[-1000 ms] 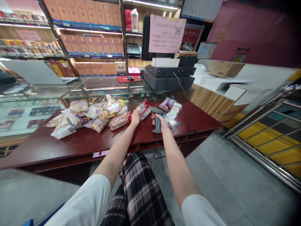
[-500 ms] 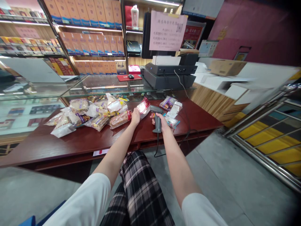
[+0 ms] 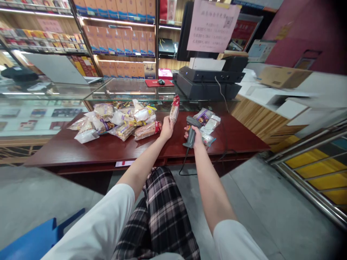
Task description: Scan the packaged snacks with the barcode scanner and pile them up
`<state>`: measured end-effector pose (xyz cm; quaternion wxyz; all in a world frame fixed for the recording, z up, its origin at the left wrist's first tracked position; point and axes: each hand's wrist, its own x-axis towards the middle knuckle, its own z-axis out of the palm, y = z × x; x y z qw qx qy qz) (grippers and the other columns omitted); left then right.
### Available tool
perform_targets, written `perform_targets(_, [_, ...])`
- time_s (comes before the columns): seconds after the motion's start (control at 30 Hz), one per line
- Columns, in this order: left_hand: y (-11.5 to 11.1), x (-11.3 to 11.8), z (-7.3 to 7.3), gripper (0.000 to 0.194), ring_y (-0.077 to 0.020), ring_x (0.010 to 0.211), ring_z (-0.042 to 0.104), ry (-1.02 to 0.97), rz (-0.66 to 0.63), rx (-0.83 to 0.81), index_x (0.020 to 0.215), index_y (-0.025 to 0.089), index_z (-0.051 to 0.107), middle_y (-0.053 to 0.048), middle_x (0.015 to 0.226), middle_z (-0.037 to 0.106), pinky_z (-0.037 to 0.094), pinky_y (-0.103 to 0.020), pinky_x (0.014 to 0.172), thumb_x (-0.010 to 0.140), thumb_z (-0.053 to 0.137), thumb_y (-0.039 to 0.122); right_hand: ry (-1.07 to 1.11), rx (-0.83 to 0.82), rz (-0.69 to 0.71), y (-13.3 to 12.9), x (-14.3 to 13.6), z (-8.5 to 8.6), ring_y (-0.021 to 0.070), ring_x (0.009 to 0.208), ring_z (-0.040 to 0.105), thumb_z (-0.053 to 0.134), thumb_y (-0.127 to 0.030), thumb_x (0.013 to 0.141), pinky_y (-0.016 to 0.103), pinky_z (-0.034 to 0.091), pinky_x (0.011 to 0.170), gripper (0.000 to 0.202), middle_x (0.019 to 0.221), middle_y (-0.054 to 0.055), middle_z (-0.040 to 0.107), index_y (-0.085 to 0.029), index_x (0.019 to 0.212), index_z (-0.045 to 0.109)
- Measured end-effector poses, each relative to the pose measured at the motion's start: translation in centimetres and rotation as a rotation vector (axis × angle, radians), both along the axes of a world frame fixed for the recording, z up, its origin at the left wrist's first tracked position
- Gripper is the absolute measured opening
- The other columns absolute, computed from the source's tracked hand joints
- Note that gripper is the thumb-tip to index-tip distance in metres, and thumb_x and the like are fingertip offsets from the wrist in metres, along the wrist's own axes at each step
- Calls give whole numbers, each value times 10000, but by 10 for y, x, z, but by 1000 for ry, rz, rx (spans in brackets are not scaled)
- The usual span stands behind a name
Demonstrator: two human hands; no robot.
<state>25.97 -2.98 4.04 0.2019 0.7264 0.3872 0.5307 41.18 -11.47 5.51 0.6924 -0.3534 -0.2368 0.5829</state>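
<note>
My left hand (image 3: 167, 129) grips a clear and red bag of packaged bread (image 3: 175, 111), held on edge above the desk. My right hand (image 3: 194, 135) is wrapped round the handle of a dark grey barcode scanner (image 3: 191, 134), its head tilted up and its cable hanging down. Left of my left hand lies another red-ended bread pack (image 3: 148, 130), beside a heap of bagged snacks (image 3: 123, 119). Just beyond the scanner, to the right, rest a purple bag (image 3: 204, 116) and a few clear packets (image 3: 211, 124).
The dark red wooden desk (image 3: 103, 148) backs onto a glass counter (image 3: 116, 86). Behind stand a cash drawer and printer unit (image 3: 208, 85) and a monitor with a pink notice (image 3: 213, 27). A metal railing (image 3: 303, 180) is at right, a blue chair (image 3: 35, 238) at lower left.
My left hand has turned the bread pack from lying slanted to standing on edge, narrow side showing. The scanner's head has tilted upward. The view has shifted, moving the desk rightward in the picture.
</note>
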Motion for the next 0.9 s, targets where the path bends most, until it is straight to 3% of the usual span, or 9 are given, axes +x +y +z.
perform_targets(0.13, [-11, 3, 10, 324, -192, 1181, 539, -54, 132, -10, 1226, 146, 453, -156, 1231, 559, 401, -310, 1043, 1021, 280, 329, 89, 7, -35, -1, 4, -1, 80, 425, 473, 575, -344, 796, 217, 394, 402, 155, 707, -10, 683, -192, 827, 585])
perform_targets(0.23, [-18, -12, 31, 317, -193, 1124, 561, -87, 228, -17, 1181, 167, 474, -133, 1169, 571, 428, -314, 1000, 1030, 277, 365, 113, 14, -44, 0, 6, -3, 83, 425, 482, 587, -343, 794, 218, 400, 401, 146, 690, -17, 677, -200, 821, 575])
perform_targets(0.37, [-19, -67, 65, 294, -256, 1183, 522, 166, 193, 148, 1171, 171, 539, -142, 1219, 567, 396, -393, 1044, 984, 437, 374, 70, 7, -98, 0, 2, -4, 83, 421, 487, 602, -356, 808, 220, 408, 402, 158, 706, -9, 692, -202, 813, 569])
perform_targets(0.47, [-21, -114, 79, 302, -320, 1259, 448, 452, 162, 222, 1183, 179, 589, -144, 1315, 554, 340, -490, 1086, 946, 492, 338, 9, 8, -128, -1, -3, -3, 79, 414, 482, 595, -370, 825, 217, 413, 401, 176, 725, -2, 704, -195, 818, 574])
perform_targets(0.53, [-25, -138, 79, 286, -341, 1283, 420, 618, 122, 229, 1162, 199, 626, -137, 1313, 571, 323, -517, 1092, 916, 510, 287, -26, 5, -111, -2, -5, 0, 78, 418, 490, 610, -379, 821, 214, 423, 406, 189, 744, 0, 711, -192, 826, 579])
perform_targets(0.63, [-29, -154, 71, 314, -361, 1315, 392, 802, 56, 231, 1160, 195, 650, -153, 1308, 576, 302, -525, 1105, 888, 514, 272, -75, 18, -91, -4, -4, 7, 79, 439, 517, 622, -362, 814, 207, 439, 417, 180, 771, 7, 725, -185, 835, 596])
perform_targets(0.77, [-21, -155, 60, 420, -373, 1336, 386, 870, 1, 251, 1190, 144, 640, -180, 1312, 563, 240, -512, 1151, 860, 560, 391, -221, 56, -239, -9, 14, 24, 108, 576, 625, 616, -287, 800, 187, 484, 475, 125, 747, 35, 733, -164, 801, 633])
perform_targets(0.9, [-9, -149, 61, 433, -344, 1299, 455, 881, 19, 202, 1163, 108, 647, -192, 1256, 603, 254, -494, 1149, 912, 464, 410, -338, 38, -401, -23, 43, 40, 135, 630, 658, 652, -234, 747, 215, 530, 533, 81, 683, 35, 719, -157, 771, 654])
